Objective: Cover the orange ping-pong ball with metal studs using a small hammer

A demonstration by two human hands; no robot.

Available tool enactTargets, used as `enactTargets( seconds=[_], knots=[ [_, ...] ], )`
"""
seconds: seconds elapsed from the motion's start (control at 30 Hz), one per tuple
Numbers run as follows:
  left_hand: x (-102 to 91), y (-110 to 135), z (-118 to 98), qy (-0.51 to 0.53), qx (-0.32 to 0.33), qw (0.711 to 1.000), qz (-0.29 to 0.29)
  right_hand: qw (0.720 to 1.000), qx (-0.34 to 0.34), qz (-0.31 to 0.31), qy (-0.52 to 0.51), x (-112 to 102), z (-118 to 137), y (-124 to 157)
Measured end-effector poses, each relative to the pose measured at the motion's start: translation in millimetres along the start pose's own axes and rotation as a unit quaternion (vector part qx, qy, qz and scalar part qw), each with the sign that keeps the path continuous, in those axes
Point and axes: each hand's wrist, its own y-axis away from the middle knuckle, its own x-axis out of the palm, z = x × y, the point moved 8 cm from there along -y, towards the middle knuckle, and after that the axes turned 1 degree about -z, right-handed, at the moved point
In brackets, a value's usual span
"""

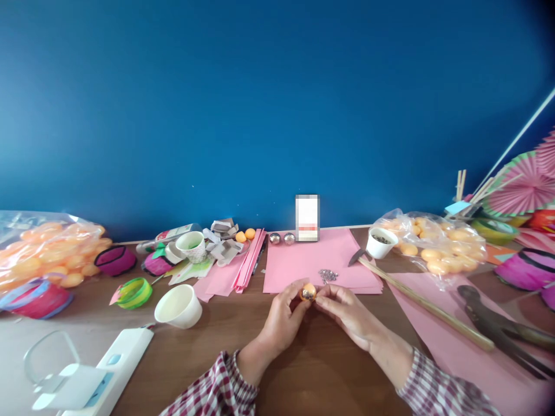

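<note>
My left hand [284,316] and my right hand [347,312] meet over the brown table [312,370] and together pinch a small orange ball [308,292] with a shiny metal piece on it. Both hands have their fingers closed round it. Just behind the ball lies a little heap of silvery metal bits [328,275] on a stack of pink paper sheets [316,260]. Two small silver balls [281,238] rest at the back edge of that paper.
Bags of orange balls lie at the left [47,251] and right [433,242]. White cups [178,306] [380,242] [191,245], folded pink strips [251,260], a long wooden stick [425,306], large dark scissors [503,329], paper lanterns [134,292] and paper fans [520,188] surround my hands.
</note>
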Motion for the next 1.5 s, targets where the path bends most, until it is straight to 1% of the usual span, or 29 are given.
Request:
enactTargets(
  seconds=[0.13, 0.43, 0.67, 0.93, 1.13, 1.27, 1.37, 1.5],
  knots=[
    [0.0, -0.3, -0.6, -0.004, 0.000, 1.000, 0.000, 1.000, -0.005, -0.009, 0.028, 0.6, 2.2, 0.4],
    [0.4, -1.1, -2.1, -0.018, -0.003, 1.000, 0.002, 0.999, -0.001, -0.025, 0.023, -1.6, 2.3, 0.2],
    [0.3, -1.6, -0.9, -0.023, -0.005, 1.000, 0.002, 0.999, 0.002, -0.026, 0.036, -2.0, 1.7, -0.4],
    [2.5, -0.9, -0.3, -0.024, 0.002, 1.000, 0.007, 0.998, -0.011, -0.038, 0.053, -5.3, 1.1, -3.5],
    [1.1, -1.7, 4.7, -0.006, -0.023, 1.000, 0.003, 1.000, -0.011, -0.024, 0.014, -1.8, 0.9, -5.9],
    [-0.6, -1.6, 3.9, 0.005, -0.029, 1.000, -0.005, 1.000, -0.026, -0.017, 0.000, 1.1, 4.4, -4.1],
    [0.1, -0.6, 2.2, 0.026, -0.035, 0.999, -0.001, 0.999, -0.039, -0.018, 0.013, 1.7, 6.3, -2.4],
    [2.8, 1.3, 3.3, 0.059, -0.055, 0.997, 0.014, 0.996, -0.059, -0.023, 0.059, 1.9, 7.9, -1.0]
  ],
)
